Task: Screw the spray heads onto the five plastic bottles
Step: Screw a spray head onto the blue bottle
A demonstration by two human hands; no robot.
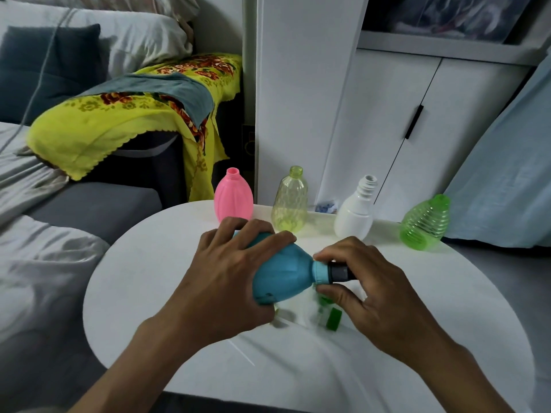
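A: Head view, where's the person w/ the job?

B: On bottle no. 1, by the look of it. The left hand (235, 272) wraps round the body of the blue bottle (283, 278), tipped on its side above the table (167, 263), neck toward 3 o'clock. The right hand (366, 284) pinches the black collar (341, 273) of a spray head at that neck; whether it's fully tight can't be told.

A: And the rest?

B: Four still bare-necked, upright along the table's far edge, 11 to 2 o'clock: pink bottle (234, 198), yellow bottle (290, 201), white bottle (356, 213), green bottle (426, 225). Green spray-head parts (333, 318) lie blurred under the hands, approx. 6 o'clock of the blue one; count unclear.

A: So roughly one in progress, four left.
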